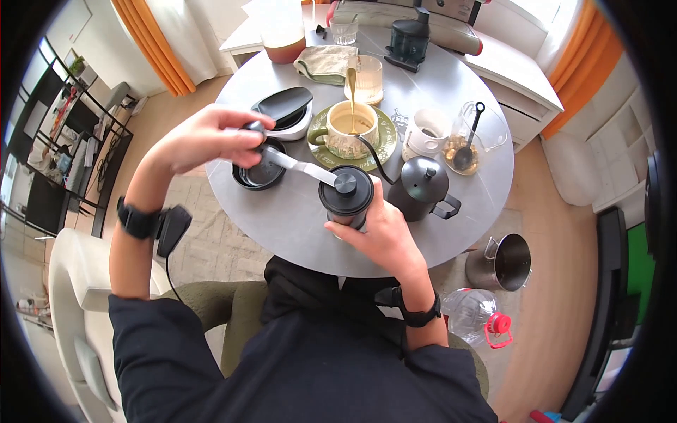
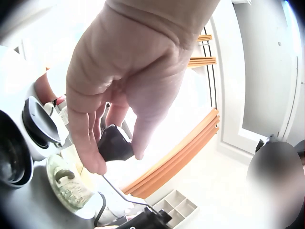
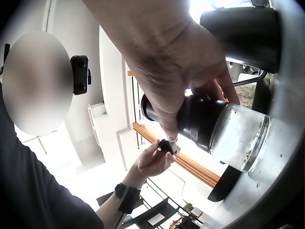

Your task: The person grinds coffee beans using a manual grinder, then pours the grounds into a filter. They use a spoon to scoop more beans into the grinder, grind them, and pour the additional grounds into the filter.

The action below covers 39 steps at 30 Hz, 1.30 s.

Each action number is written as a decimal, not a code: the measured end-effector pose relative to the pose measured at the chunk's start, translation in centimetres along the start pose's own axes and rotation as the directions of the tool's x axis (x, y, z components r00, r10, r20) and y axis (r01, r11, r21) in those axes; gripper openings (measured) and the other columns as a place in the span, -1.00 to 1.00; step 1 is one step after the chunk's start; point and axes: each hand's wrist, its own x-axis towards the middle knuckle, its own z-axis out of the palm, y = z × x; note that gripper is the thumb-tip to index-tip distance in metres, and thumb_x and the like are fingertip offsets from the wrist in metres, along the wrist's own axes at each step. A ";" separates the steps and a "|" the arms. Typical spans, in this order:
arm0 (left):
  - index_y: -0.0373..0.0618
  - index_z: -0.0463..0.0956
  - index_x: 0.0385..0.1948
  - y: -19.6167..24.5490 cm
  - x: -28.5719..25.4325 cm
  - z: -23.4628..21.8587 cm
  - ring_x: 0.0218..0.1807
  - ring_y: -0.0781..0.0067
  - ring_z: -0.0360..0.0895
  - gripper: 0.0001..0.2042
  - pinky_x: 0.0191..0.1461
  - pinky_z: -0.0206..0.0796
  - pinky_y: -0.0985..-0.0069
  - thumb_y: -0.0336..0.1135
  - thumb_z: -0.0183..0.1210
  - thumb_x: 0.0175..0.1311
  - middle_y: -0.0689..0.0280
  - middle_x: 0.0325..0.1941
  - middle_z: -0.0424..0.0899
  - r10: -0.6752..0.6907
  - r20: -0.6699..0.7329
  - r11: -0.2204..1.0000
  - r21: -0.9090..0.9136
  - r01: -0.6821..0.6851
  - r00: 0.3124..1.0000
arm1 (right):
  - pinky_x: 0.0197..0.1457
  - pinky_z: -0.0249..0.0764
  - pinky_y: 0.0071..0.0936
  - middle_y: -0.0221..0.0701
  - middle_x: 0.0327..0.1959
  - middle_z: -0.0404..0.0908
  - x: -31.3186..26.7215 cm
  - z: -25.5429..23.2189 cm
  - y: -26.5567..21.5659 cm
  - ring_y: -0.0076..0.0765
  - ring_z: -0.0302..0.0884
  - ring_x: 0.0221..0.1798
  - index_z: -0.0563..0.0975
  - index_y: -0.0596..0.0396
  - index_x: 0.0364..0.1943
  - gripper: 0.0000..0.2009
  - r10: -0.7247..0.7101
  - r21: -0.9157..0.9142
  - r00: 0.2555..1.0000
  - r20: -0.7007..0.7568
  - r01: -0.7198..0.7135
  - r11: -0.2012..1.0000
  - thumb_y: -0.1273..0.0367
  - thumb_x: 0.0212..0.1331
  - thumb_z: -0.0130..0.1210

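Observation:
A black manual coffee grinder point(image 1: 344, 204) stands upright at the table's near edge. My right hand point(image 1: 386, 240) grips its body from the right, thumb and fingers round the black barrel. Below that hand, in the right wrist view, the grinder's clear glass base point(image 3: 240, 136) sits on the table. From the lid a flat metal crank arm point(image 1: 300, 166) reaches out to the left. My left hand point(image 1: 211, 138) holds the black crank knob point(image 2: 116, 144) at its end, pinched between thumb and fingers. A round black dish point(image 1: 259, 175) lies under the left hand.
Right of the grinder stands a black gooseneck kettle point(image 1: 423, 187). Behind are a patterned cup point(image 1: 345, 144) with a gold spoon on a green saucer point(image 1: 384, 151), a white cup point(image 1: 428, 130) and a glass dish with a black scoop point(image 1: 464, 156). A metal pot point(image 1: 499, 262) stands below, right.

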 end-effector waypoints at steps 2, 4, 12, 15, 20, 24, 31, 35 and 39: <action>-0.24 0.41 0.14 1.1 3.0 0.6 -0.23 0.57 0.62 -0.56 -0.04 0.54 0.63 -0.26 0.21 0.27 0.32 -0.17 0.57 -0.018 0.017 1.000 -0.012 0.018 1.000 | -0.27 0.53 -0.29 -0.21 -0.38 0.63 0.1 -0.1 -0.2 -0.03 0.64 -0.35 0.12 0.26 0.09 -0.27 0.012 0.003 1.000 0.006 -0.012 1.000 0.25 -0.03 0.39; -0.19 0.39 0.17 2.2 6.0 1.8 -0.17 0.57 0.60 -0.55 0.00 0.52 0.61 -0.22 0.19 0.29 0.32 -0.16 0.56 0.014 0.025 0.999 0.035 -0.015 1.000 | -0.26 0.53 -0.28 -0.19 -0.36 0.63 0.1 -0.2 -0.3 -0.03 0.64 -0.33 0.12 0.26 0.09 -0.26 0.011 -0.009 1.000 0.004 -0.011 1.000 0.25 -0.03 0.39; -0.20 0.41 0.16 7.2 11.5 11.6 -0.14 0.51 0.61 -0.53 0.00 0.49 0.56 -0.24 0.23 0.23 0.19 -0.15 0.63 0.271 0.275 0.877 0.324 -0.355 0.922 | -0.21 0.52 -0.26 -0.12 -0.31 0.62 -0.1 -0.1 -0.1 0.01 0.64 -0.24 0.10 0.27 0.15 -0.21 0.025 -0.029 1.000 0.014 -0.024 0.999 0.24 -0.04 0.40; -0.13 0.48 0.10 7.9 9.2 15.1 -0.19 0.31 0.63 -0.56 -0.05 0.47 0.45 -0.19 0.21 0.19 0.13 -0.18 0.66 0.374 0.356 0.749 0.428 -0.506 0.856 | -0.19 0.52 -0.26 -0.11 -0.28 0.63 -0.1 0.1 0.1 0.00 0.64 -0.23 0.07 0.28 0.20 -0.16 0.040 0.019 0.999 0.009 -0.041 0.999 0.24 -0.05 0.41; -0.25 0.52 -0.04 6.7 3.3 17.7 -0.27 0.19 0.65 -0.64 -0.16 0.48 0.37 -0.37 0.24 0.09 0.04 -0.27 0.66 0.522 0.634 0.649 0.138 -0.748 0.570 | -0.21 0.52 -0.27 -0.12 -0.24 0.62 0.2 0.0 1.3 -0.01 0.63 -0.25 0.07 0.21 0.19 -0.16 -0.414 -0.381 0.910 0.033 0.395 0.836 0.23 -0.07 0.41; -0.18 0.52 -0.07 4.6 -2.2 15.0 -0.09 0.13 0.53 -0.72 -0.03 0.39 0.31 -0.33 0.23 0.20 0.13 -0.17 0.59 0.458 0.731 0.702 0.051 -0.710 0.505 | -0.29 0.49 -0.12 -0.06 -0.27 0.56 -0.1 0.2 0.6 0.12 0.58 -0.28 0.12 0.10 0.14 -0.28 -0.017 -0.015 1.000 0.025 0.017 1.000 0.21 0.00 0.34; -0.15 0.62 -0.13 2.6 -6.4 4.3 -0.10 0.45 0.53 -0.72 -0.09 0.38 0.57 -0.50 0.34 0.06 0.25 -0.09 0.58 -0.032 0.660 0.955 0.241 -0.172 0.750 | -0.25 0.54 -0.26 -0.19 -0.33 0.63 0.0 0.3 0.1 -0.01 0.64 -0.30 0.14 0.19 0.11 -0.26 -0.045 -0.045 0.997 -0.056 0.042 0.998 0.21 -0.04 0.39; -0.30 0.52 -0.07 0.2 -5.2 0.3 -0.29 0.69 0.57 -0.70 -0.20 0.41 0.75 -0.58 0.28 0.13 0.34 -0.26 0.63 -0.078 0.438 0.996 0.062 0.056 0.895 | -0.27 0.54 -0.28 -0.21 -0.34 0.63 0.0 0.1 0.0 -0.02 0.64 -0.31 0.18 0.18 0.08 -0.30 -0.032 -0.035 0.998 -0.057 0.030 0.999 0.20 -0.02 0.38; -0.28 0.51 -0.03 1.0 -1.1 -1.3 -0.24 0.57 0.62 -0.67 -0.08 0.51 0.62 -0.34 0.25 0.22 0.31 -0.25 0.63 0.004 0.197 0.985 0.169 -0.038 0.980 | -0.28 0.54 -0.31 -0.24 -0.37 0.64 -0.1 0.0 -0.2 -0.07 0.65 -0.32 0.18 0.16 0.07 -0.33 -0.027 -0.066 0.998 -0.057 0.024 0.998 0.21 -0.01 0.37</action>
